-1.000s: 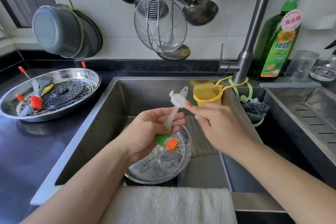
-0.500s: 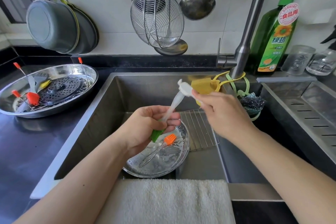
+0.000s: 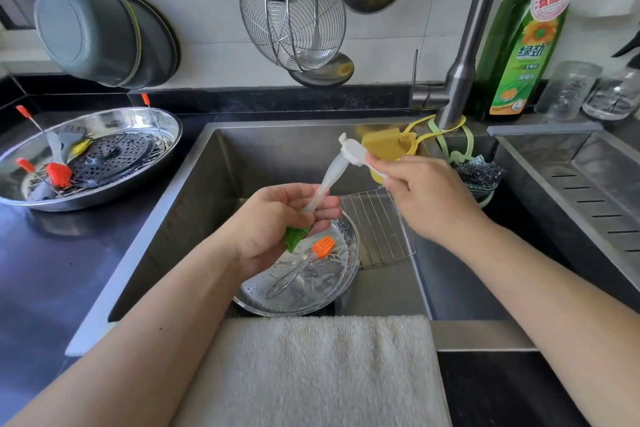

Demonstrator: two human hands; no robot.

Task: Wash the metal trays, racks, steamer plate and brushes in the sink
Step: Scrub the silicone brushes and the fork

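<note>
Dark, glossy countertop (image 3: 41, 253) is seen to the left of a brushed steel sink (image 3: 194, 191), and a nubby white towel (image 3: 311, 371) is draped over its near edge. Above the basin a green-bristled brush (image 3: 313, 199) with a clear, tapering handle is held: its bristle end is gripped in the curled fingers of the left hand (image 3: 277, 218), while a small white scrubber (image 3: 356, 154) is pinched by the right hand (image 3: 426, 194) against the handle's far tip. Below, a round, wet metal tray (image 3: 332, 291) holds an orange-bristled brush (image 3: 304, 263), and a wire rack (image 3: 377, 229) lies just right of it. On the counter, a large round tray (image 3: 138, 177) holds a perforated black steamer plate (image 3: 114, 156), a red brush (image 3: 59, 173) and wire racks.
</note>
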